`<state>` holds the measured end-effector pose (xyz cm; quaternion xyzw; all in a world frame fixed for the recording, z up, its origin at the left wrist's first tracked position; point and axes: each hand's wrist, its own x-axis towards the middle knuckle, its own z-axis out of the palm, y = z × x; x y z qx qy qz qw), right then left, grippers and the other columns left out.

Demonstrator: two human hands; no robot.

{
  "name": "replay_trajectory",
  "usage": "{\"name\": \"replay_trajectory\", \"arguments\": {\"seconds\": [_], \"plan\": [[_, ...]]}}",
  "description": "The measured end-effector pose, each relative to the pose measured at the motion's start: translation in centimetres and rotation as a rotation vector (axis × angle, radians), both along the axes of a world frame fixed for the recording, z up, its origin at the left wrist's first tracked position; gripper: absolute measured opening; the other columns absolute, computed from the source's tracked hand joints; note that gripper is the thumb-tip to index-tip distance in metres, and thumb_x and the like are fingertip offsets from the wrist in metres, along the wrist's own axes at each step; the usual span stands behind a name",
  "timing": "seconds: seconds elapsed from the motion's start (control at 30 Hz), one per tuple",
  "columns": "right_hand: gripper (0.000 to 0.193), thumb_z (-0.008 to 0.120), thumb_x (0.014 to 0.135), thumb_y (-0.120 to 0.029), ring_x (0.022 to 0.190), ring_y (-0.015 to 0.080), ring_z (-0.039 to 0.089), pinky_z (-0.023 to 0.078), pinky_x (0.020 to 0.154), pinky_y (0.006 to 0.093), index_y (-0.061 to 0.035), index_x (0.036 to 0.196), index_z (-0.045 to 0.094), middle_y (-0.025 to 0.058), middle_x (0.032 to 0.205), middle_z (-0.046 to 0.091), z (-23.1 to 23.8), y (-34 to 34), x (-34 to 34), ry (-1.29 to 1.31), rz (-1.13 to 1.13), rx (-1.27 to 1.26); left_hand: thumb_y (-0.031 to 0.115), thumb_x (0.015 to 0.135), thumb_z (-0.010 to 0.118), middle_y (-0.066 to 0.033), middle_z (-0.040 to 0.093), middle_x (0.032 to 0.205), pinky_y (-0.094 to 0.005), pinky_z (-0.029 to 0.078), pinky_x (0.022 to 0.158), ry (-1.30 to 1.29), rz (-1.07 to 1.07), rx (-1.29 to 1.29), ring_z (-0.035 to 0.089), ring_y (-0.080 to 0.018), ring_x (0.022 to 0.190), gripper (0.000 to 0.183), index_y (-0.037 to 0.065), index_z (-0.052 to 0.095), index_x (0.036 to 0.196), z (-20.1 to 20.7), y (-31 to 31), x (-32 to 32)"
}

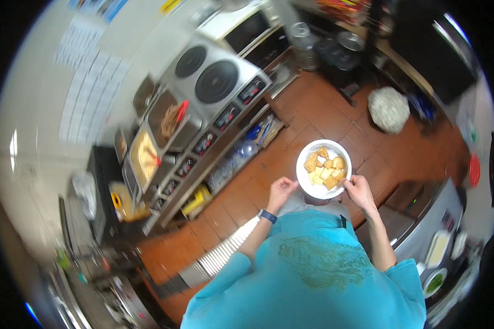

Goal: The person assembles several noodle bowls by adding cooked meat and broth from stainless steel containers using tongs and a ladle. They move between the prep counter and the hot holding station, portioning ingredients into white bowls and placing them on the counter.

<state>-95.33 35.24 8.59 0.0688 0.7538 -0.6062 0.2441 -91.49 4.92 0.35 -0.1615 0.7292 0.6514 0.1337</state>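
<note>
Head view: our right hand [360, 192] has fingers grasping a white bowl [317, 193] of golden chunks [331, 182] above the tiled floor [291, 148]; we cannot tell if our left hand [282, 192], at the rim, grips.

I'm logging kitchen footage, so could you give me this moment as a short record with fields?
left hand: at the left edge of the bowl; grip unclear
right hand: holding the bowl's right rim
bowl: white, round
contents: golden food pieces, kind unclear
stove: two round black burners
floor: reddish-brown tiles
clothing: turquoise T-shirt
</note>
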Motion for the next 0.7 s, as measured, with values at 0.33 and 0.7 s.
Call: {"name": "replay_trajectory", "arguments": {"seconds": [0.33, 0.7], "plan": [[0.036, 0.066, 0.093, -0.028, 0.052, 0.008, 0.05, 0.041, 0.049, 0.0313, 0.0021, 0.073, 0.065, 0.0012, 0.056, 0.055, 4.9, -22.3, -17.1, 0.136, 0.611, 0.142, 0.047, 0.108, 0.039, -0.0144, 0.05, 0.146, -0.0403, 0.04, 0.11, 0.242, 0.563, 0.569, 0.049, -0.0234, 0.134, 0.06, 0.015, 0.026, 0.157, 8.7, -14.4, -5.7], [0.035, 0.072, 0.092, -0.032, 0.056, 0.0106, 0.055, 0.044, 0.052, 0.0305, -0.0006, 0.078, 0.067, 0.0022, 0.061, 0.06, 9.6, -45.9, -22.5, 0.3, 1.005, 0.182, 0.038, 0.108, 0.041, -0.017, 0.051, 0.146, -0.0434, 0.043, 0.112, 0.388, 0.981, 1.131, 0.053, -0.0308, 0.132, 0.055, 0.001, 0.039, 0.148, 7.6, -29.8, -3.8]]}}
